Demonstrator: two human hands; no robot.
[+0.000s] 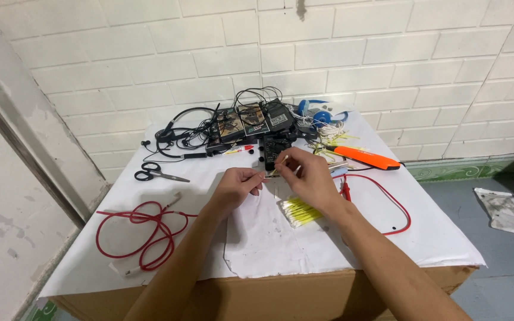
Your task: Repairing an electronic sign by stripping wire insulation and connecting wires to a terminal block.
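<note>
We hold both hands together over the middle of the white sheet (269,238) that covers the cardboard box (257,297). Our left hand (236,184) is closed in a pinch on one end of a small flat part (270,174), held level just above the sheet; the part is too small here to identify with certainty. Our right hand (310,175) is curled, thumb and forefinger pinching a thin cotton swab (281,160), whose tip points down toward the part. We judge the step in hand to be wiping or cleaning the held part with the swab. The next move calls for a steady left-hand grip and light, controlled pressure at the swab tip, since both items are slender and meet in mid-air. A bundle of yellow-stemmed swabs (298,212) lies on the sheet just below the right wrist, within easy reach. A red cable (144,229) is coiled well to the left; a second red lead (388,202) loops at the right, close to the right forearm, and could snag on a wide arm movement. Black scissors (156,173) lie at the left rear. An orange tool (367,157), a black device (276,147), a stack of dark electronics (248,122) with tangled black wires, and blue headphones (316,111) crowd the far edge.
</note>
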